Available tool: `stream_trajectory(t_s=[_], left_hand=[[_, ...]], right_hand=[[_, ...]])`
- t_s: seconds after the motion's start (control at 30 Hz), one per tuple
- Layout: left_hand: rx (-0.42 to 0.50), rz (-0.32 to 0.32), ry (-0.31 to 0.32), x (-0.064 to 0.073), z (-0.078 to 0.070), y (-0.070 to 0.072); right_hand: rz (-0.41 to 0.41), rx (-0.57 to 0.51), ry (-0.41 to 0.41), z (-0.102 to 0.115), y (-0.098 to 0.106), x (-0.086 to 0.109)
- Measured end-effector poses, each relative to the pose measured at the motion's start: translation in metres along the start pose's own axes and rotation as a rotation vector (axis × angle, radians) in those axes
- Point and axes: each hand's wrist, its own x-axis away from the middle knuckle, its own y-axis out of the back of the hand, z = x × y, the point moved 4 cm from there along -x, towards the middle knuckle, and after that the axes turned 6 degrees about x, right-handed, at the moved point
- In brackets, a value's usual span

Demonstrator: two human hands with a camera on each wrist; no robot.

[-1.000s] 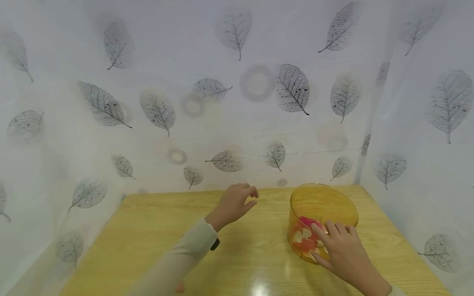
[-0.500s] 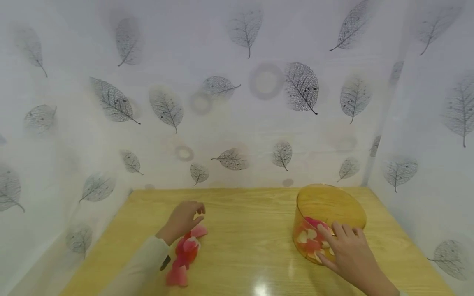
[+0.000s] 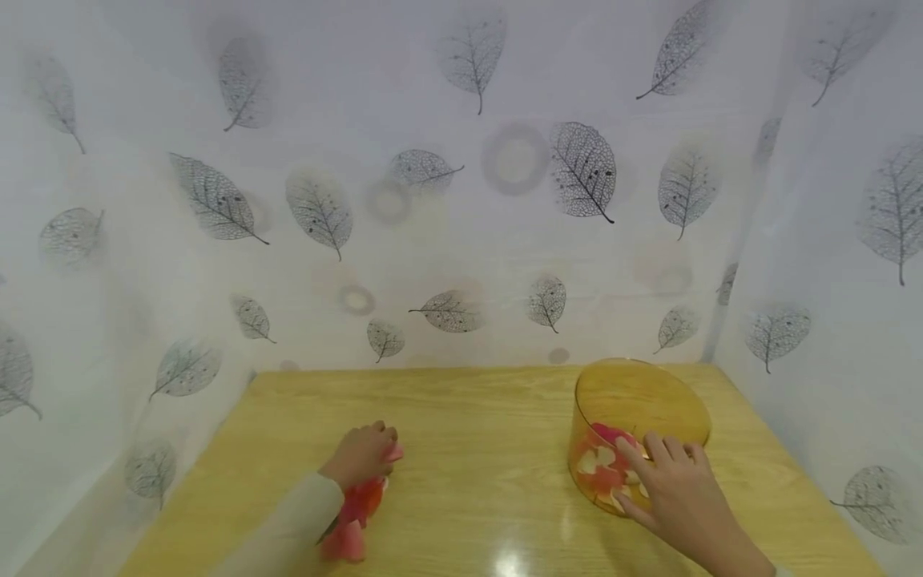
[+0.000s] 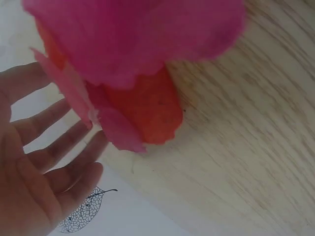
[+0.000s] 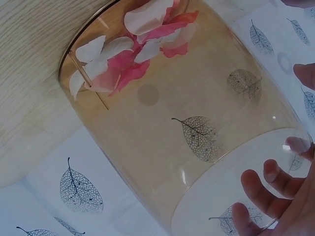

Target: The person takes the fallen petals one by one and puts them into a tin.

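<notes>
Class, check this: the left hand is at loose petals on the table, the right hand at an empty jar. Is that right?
Not quite: the jar is not empty. Pink and white petals lie inside it, as the right wrist view shows. The rest stands: the left hand is at loose petals on the table, the right hand at the jar.

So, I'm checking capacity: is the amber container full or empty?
Neither: the container is partly filled. The right wrist view shows pink and white petals gathered near its base, with bare wall above them.
</notes>
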Motion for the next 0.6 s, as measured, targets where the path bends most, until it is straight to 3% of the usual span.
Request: stream_trajectory(t_s=[0.3,0.6], left_hand=[[0.06,-0.015,0.02,-0.0001,-0.0077,0.009],[0.112,-0.008,0.079,-0.0012,-0.0085,0.0066]], right_hand=[[-0.01,0.002,0.009,0.0011,0.0013,-0.0021],[-0.017,0.001,0.007,0.0001,0.0004,-0.0011]])
